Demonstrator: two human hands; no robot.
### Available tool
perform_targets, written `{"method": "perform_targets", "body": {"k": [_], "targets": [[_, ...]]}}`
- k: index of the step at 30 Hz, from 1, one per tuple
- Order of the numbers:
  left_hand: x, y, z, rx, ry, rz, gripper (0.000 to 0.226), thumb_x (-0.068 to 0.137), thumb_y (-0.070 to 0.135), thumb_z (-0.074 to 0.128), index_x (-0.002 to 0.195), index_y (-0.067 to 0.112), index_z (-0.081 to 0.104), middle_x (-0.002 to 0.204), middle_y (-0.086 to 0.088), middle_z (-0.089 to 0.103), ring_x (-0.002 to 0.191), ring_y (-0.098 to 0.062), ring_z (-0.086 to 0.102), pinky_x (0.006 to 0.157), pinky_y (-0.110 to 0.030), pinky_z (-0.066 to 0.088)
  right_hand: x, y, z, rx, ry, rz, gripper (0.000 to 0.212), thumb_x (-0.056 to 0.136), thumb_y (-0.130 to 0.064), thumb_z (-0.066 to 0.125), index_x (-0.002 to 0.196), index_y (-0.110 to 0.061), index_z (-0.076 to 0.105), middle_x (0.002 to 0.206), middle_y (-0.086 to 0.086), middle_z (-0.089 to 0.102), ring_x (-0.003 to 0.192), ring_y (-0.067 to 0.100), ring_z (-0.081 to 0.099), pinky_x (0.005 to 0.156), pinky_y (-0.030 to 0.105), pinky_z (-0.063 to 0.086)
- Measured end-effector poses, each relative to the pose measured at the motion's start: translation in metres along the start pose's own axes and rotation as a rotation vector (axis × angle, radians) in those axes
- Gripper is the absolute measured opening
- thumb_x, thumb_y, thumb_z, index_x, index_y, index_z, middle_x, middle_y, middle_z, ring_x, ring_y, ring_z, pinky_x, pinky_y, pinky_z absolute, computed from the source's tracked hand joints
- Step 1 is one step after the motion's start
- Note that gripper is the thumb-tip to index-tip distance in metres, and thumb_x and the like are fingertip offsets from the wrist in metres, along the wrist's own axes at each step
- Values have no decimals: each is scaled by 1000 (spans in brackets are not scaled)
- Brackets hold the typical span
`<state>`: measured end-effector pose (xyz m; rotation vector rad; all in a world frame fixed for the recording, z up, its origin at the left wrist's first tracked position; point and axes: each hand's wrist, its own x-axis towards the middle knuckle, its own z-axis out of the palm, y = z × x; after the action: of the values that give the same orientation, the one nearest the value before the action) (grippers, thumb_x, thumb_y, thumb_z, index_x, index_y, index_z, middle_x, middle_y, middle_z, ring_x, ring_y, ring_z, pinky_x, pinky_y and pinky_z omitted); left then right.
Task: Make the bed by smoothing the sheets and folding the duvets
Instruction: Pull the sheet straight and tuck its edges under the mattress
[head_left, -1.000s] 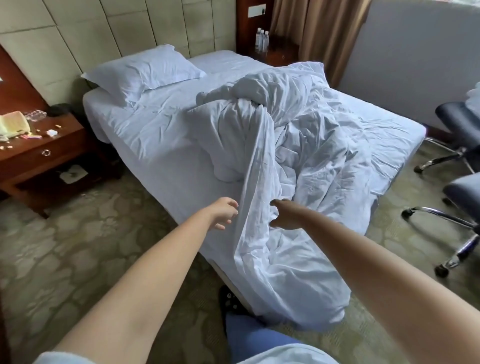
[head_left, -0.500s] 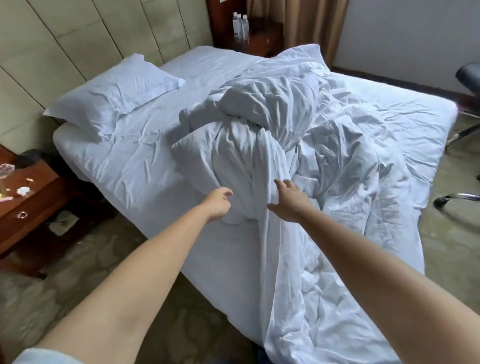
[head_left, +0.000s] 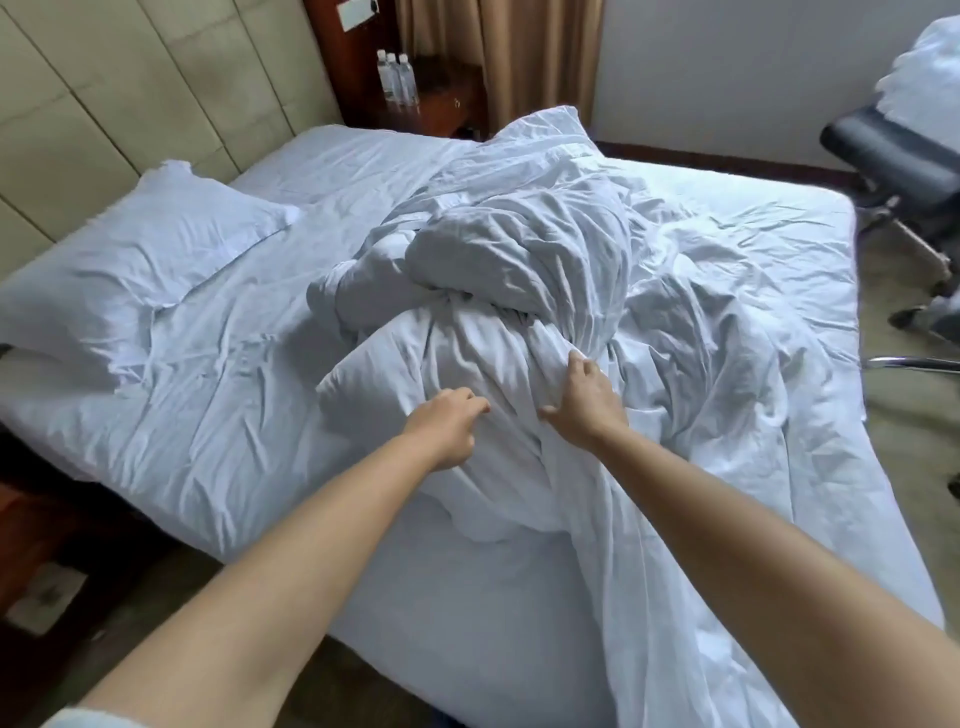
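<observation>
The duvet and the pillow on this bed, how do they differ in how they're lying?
The duvet is bunched in a twisted heap mid-bed; the pillow lies flat by the headboard. The left hand and right hand are on the duvet; nothing touches the pillow. Both are white and creased.

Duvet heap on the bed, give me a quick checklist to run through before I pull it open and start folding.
1. Left hand has a grip on the duvet: cannot tell, fingers curled at the fabric.
2. Right hand gripping: not ok, it lies spread on the folds.
3. Duvet untangled: not ok, bunched mid-bed.
4. Pillow clear of the heap: ok, at the headboard end.
5. Duvet edge on the bed: not ok, it drapes over the near side.
6. Sheet smooth: not ok, wrinkled.
</observation>
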<state>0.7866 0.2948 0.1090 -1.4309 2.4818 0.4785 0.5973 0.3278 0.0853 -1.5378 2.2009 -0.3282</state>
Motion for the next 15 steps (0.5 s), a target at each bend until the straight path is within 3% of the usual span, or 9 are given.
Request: {"method": "perform_targets", "body": {"k": [4, 6, 8, 12, 15], "targets": [[31, -27, -12, -44, 49, 129, 55, 86, 0, 40, 137, 19, 45, 141, 4, 41, 131, -18, 35, 99, -38, 42, 26, -25, 6, -8, -18, 202, 96, 81, -44, 69, 151, -12, 12, 147, 12, 32, 136, 30, 31, 109, 41, 33], [44, -42, -17, -70, 68, 186, 53, 86, -1, 39, 134, 18, 47, 139, 3, 43, 131, -19, 36, 99, -39, 42, 32, -37, 12, 14, -48, 268, 90, 80, -41, 70, 148, -14, 18, 145, 12, 35, 134, 30, 35, 104, 41, 37], [56, -54, -21, -69, 99, 256, 53, 85, -2, 39, 133, 18, 49, 136, 1, 46, 128, -22, 40, 97, -41, 43, 28, -53, 24, 61, -66, 274, 74, 82, -27, 65, 143, -15, 25, 139, 12, 44, 125, 32, 46, 93, 38, 42], [81, -66, -35, 13, 98, 354, 68, 82, -5, 45, 144, 22, 35, 137, -1, 41, 126, -23, 40, 93, -38, 44, 4, -83, 53, 76, -117, 210, 77, 84, -10, 56, 149, -20, 15, 142, 10, 43, 119, 32, 51, 85, 35, 45], [97, -62, -49, 155, 55, 429, 78, 83, -4, 47, 149, 28, 23, 143, -1, 32, 128, -24, 38, 94, -36, 42, -6, -87, 46, 60, -88, 164, 68, 79, -7, 56, 140, -21, 28, 128, 10, 53, 112, 32, 54, 81, 34, 46]]}}
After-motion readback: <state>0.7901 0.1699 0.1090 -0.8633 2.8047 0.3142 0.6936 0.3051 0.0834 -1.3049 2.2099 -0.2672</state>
